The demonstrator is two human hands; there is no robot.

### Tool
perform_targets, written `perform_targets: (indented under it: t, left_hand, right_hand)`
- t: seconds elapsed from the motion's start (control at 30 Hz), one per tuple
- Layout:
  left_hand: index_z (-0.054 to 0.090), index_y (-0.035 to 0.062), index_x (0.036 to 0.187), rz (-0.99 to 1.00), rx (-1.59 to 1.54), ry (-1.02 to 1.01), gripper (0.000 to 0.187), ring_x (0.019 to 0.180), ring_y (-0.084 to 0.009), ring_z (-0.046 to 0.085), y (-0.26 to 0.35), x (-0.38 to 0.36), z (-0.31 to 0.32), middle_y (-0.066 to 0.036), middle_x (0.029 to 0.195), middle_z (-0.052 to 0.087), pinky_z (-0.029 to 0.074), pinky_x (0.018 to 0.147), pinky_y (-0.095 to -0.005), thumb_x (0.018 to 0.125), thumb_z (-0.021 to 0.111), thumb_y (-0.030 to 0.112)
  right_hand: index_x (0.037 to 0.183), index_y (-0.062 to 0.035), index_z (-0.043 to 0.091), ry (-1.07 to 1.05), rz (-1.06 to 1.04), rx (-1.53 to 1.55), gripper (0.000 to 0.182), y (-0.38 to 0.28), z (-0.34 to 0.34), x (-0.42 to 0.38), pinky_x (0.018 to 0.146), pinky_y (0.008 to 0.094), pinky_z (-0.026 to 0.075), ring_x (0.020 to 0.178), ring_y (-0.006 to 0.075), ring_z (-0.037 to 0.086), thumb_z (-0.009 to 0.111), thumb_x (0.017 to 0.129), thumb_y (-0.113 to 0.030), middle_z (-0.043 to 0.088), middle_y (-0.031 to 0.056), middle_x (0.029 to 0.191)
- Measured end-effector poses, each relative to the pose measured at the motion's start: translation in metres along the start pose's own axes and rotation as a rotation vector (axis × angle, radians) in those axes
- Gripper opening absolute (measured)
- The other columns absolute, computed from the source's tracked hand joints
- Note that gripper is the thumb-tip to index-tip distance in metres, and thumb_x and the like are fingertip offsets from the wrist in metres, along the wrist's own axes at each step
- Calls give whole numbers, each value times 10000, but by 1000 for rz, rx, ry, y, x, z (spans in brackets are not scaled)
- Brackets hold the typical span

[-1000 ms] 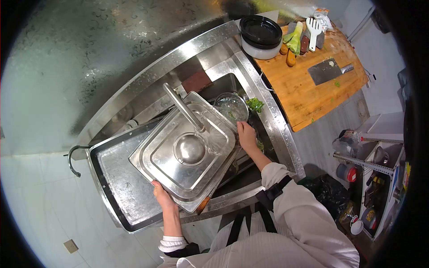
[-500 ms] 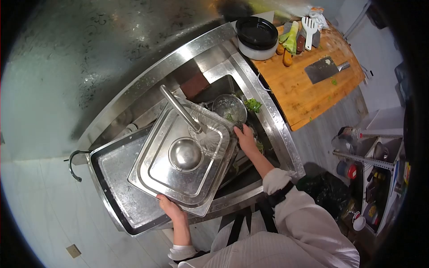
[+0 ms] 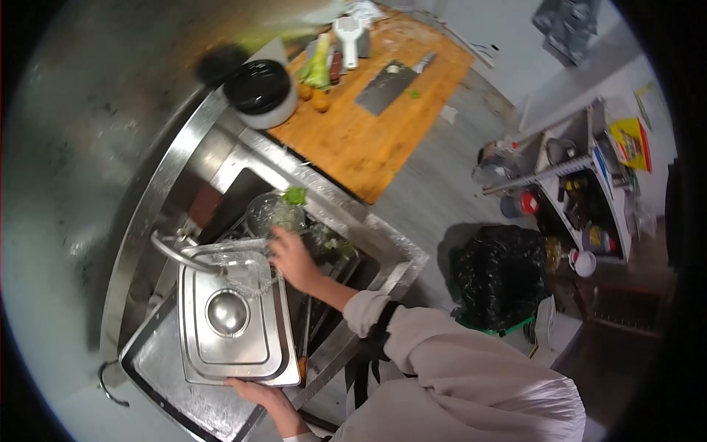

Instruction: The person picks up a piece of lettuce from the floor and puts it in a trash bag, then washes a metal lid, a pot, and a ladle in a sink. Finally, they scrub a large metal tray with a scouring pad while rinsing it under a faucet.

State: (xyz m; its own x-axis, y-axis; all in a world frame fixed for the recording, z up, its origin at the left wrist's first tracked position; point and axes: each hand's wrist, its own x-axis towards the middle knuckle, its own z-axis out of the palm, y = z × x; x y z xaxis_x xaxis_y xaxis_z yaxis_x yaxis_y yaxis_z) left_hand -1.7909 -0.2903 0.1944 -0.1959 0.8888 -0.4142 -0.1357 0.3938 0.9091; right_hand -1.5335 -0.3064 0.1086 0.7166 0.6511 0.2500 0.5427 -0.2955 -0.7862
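Observation:
A rectangular stainless steel pan lid (image 3: 202, 361) with a round dished centre lies tilted under the curved tap (image 3: 166, 249). Water splashes over its upper right part. My left hand (image 3: 250, 390) grips the lid's lower edge, with its fingers partly hidden underneath. At the lid's upper right corner, my right hand (image 3: 293, 261) is over the sink with its fingers apart, slightly blurred, and holds nothing that I can see. Just beyond those fingers sits a clear bowl (image 3: 258, 210) with water in it, and a green leaf (image 3: 295, 195) lies at its rim.
A steel tray (image 3: 151, 365) lies left of the lid. Beyond the sink, a wooden board (image 3: 353, 144) carries a cleaver (image 3: 379, 92), a white slotted spatula (image 3: 347, 40) and vegetables. A black-lidded tub (image 3: 258, 88) stands beside it. A black-bagged bin (image 3: 497, 276) and shelves (image 3: 549, 173) are at right.
My right hand has left the lid's edge and moved toward the clear bowl. The lid has turned and sits more upright in view. My head view has swung right.

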Motion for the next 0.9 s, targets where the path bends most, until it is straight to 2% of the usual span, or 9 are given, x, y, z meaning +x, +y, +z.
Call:
perform_targets:
  t: [0.03, 0.13, 0.37, 0.43, 0.6, 0.67, 0.73, 0.83, 0.9]
  left_hand:
    - [286, -81, 1290, -14, -10, 0, 633, 1188, -279, 384, 2, -3, 3, -205, 1333, 327, 322, 992, -369, 938, 268, 444]
    - [268, -85, 1299, -15, 78, 13, 649, 1192, -296, 380, 14, -2, 13, -213, 1338, 318, 317, 999, -386, 933, 275, 451]
    - [396, -81, 1209, 51, 31, -185, 575, 1087, -279, 460, 3, -8, 34, -186, 1217, 456, 364, 934, -405, 946, 281, 417]
    - [489, -61, 1098, 108, 88, -58, 481, 966, -215, 514, -5, -11, 36, -144, 1097, 534, 417, 834, -351, 950, 332, 369]
    - [560, -31, 904, 2, 98, -164, 354, 734, -121, 532, -13, -20, 35, -74, 885, 594, 440, 659, -273, 932, 432, 298]
    - [563, -29, 887, -1, 184, -172, 359, 709, -120, 529, -12, -12, 19, -68, 852, 595, 437, 648, -275, 930, 435, 304]
    - [570, -22, 867, 8, 227, -168, 368, 675, -117, 527, -10, 1, 4, -58, 797, 596, 428, 626, -268, 928, 434, 315]
    - [561, -21, 911, -39, 318, -216, 425, 707, -130, 561, 11, 21, -12, -75, 834, 598, 455, 616, -286, 931, 398, 370]
    - [558, -24, 926, -56, 320, -251, 444, 711, -149, 567, 14, 46, -22, -88, 852, 600, 461, 624, -301, 929, 392, 388]
  right_hand:
    - [1039, -22, 502, -120, -170, -116, 347, 15, 18, -4, 927, 409, 359, 1116, 349, 405, 611, 744, -168, 409, 169, 1215]
    - [1045, -29, 494, -128, 63, 110, 333, -4, -2, -20, 930, 395, 354, 1103, 343, 405, 597, 761, -169, 413, 162, 1203]
    - [993, -19, 521, -453, -377, 116, 275, -83, -46, -92, 963, 414, 321, 1151, 295, 367, 545, 752, -149, 424, 150, 1202]
    - [1025, -51, 530, -643, -466, 206, 263, -101, -44, -90, 976, 412, 316, 1174, 297, 354, 493, 781, -142, 391, 148, 1257]
    - [1047, -70, 521, -477, -718, 55, 285, -113, 2, -19, 884, 420, 395, 1130, 306, 421, 515, 778, -163, 403, 145, 1265]
    - [1013, -51, 523, -415, -625, -77, 264, -83, 23, 18, 837, 425, 414, 1066, 313, 465, 530, 770, -154, 437, 146, 1217]
    - [984, -29, 519, -449, -281, 37, 262, -54, 11, 54, 811, 418, 421, 986, 326, 493, 558, 754, -148, 467, 156, 1135]
    - [1023, 5, 485, -192, -423, -205, 306, 24, 5, 60, 832, 406, 399, 976, 345, 474, 572, 774, -151, 476, 204, 1043]
    - [1086, 23, 448, -281, -27, 103, 357, 37, -11, 62, 894, 370, 371, 1056, 313, 458, 563, 800, -159, 481, 200, 1096]
